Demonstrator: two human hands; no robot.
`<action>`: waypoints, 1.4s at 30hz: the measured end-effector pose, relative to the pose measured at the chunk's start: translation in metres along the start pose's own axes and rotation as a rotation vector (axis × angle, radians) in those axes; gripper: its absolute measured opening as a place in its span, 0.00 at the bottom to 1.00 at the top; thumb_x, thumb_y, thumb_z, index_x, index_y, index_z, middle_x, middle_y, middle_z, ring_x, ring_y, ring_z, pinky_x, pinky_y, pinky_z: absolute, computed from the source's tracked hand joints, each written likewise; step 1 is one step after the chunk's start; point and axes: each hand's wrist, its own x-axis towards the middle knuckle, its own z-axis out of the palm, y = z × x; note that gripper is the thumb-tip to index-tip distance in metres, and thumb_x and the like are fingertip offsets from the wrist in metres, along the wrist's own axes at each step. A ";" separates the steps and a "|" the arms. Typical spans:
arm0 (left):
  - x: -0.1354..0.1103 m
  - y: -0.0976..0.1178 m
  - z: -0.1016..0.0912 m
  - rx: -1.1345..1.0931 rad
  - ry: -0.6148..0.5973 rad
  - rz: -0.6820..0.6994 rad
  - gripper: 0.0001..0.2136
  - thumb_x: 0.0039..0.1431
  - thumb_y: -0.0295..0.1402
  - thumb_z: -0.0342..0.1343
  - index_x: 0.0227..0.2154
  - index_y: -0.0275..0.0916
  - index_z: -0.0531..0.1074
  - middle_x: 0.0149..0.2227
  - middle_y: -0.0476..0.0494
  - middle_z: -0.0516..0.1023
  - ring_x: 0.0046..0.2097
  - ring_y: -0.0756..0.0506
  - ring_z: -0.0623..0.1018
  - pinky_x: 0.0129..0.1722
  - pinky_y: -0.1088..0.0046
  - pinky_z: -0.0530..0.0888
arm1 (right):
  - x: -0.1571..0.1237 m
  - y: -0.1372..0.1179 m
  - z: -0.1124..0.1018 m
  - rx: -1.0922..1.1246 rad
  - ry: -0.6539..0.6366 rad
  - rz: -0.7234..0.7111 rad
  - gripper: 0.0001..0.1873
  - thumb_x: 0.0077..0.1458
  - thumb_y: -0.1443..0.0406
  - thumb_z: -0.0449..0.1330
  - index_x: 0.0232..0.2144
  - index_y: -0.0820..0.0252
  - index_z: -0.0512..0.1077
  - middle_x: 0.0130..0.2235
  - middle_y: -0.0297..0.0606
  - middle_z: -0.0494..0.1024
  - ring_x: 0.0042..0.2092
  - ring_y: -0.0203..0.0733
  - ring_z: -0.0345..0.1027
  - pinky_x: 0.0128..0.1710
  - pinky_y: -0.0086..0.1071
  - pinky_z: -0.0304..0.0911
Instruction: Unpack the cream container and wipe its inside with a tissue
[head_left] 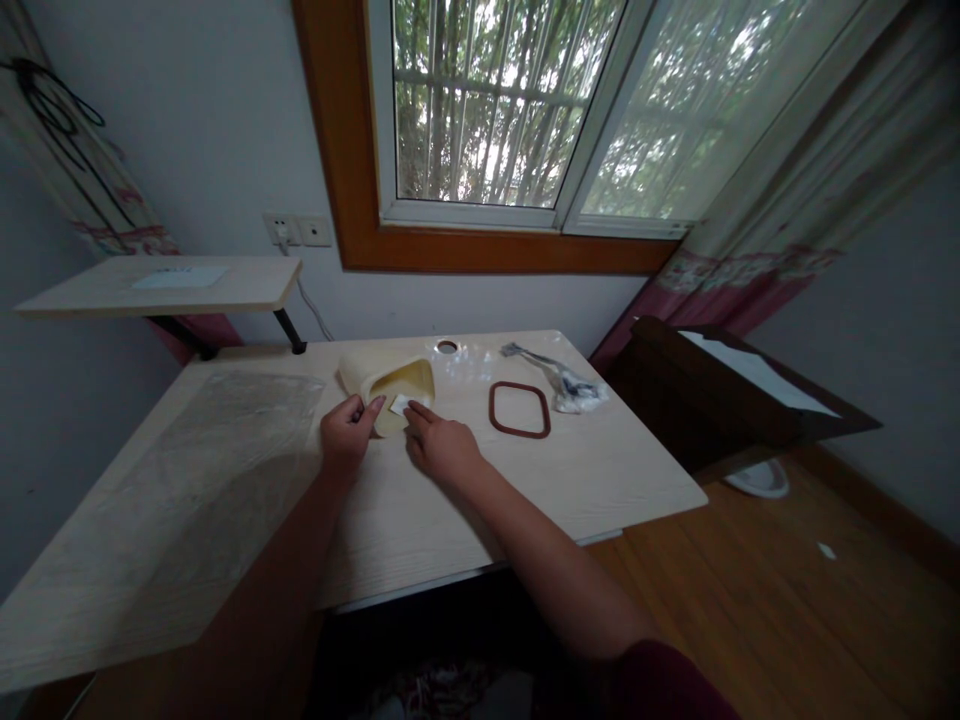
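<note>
A cream, open-mouthed plastic container (pixel 424 378) lies tipped on its side on the desk, its yellowish inside facing me. My left hand (pixel 348 430) is closed on its left rim, thumb on the near edge. My right hand (pixel 444 442) has its fingertips pressed on a small white label-like piece (pixel 400 404) at the container's near wall. Whether the piece is stuck on or loose I cannot tell. To the right of my right hand lies a reddish-brown rounded rectangular frame (pixel 492 408). Beyond it is a clear plastic bag (pixel 577 392) with dark small parts inside.
A flat clear plastic sheet (pixel 225 430) covers the desk's left part. A raised shelf (pixel 255 285) stands at the back left with a paper (pixel 180 277) on it. Right of the desk (pixel 600 490) is an open brown cardboard box (pixel 675 400). A window is behind.
</note>
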 end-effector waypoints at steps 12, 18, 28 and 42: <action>0.000 -0.004 0.001 0.009 -0.006 0.000 0.23 0.58 0.49 0.59 0.18 0.40 0.59 0.17 0.55 0.59 0.23 0.52 0.62 0.24 0.76 0.61 | 0.003 -0.024 0.010 0.086 -0.002 -0.097 0.32 0.64 0.58 0.50 0.69 0.54 0.56 0.72 0.40 0.57 0.55 0.49 0.74 0.52 0.41 0.72; 0.000 -0.004 0.000 -0.023 0.005 -0.021 0.23 0.58 0.49 0.59 0.18 0.41 0.59 0.17 0.55 0.59 0.23 0.51 0.63 0.24 0.76 0.61 | -0.001 -0.031 0.010 0.081 -0.009 -0.129 0.35 0.63 0.58 0.52 0.71 0.52 0.54 0.72 0.38 0.56 0.54 0.50 0.75 0.51 0.41 0.72; 0.001 -0.006 0.000 0.008 0.007 0.014 0.23 0.58 0.49 0.59 0.17 0.41 0.58 0.17 0.54 0.58 0.23 0.51 0.61 0.24 0.76 0.59 | -0.006 0.002 0.001 -0.033 -0.016 -0.003 0.32 0.66 0.58 0.48 0.71 0.51 0.55 0.73 0.39 0.53 0.53 0.49 0.75 0.50 0.44 0.73; 0.002 -0.011 -0.001 -0.049 0.050 0.045 0.24 0.58 0.47 0.61 0.17 0.40 0.56 0.17 0.55 0.55 0.24 0.52 0.58 0.24 0.75 0.56 | -0.006 -0.004 0.021 0.220 0.132 -0.139 0.24 0.69 0.61 0.50 0.64 0.48 0.67 0.65 0.33 0.69 0.57 0.45 0.73 0.57 0.39 0.69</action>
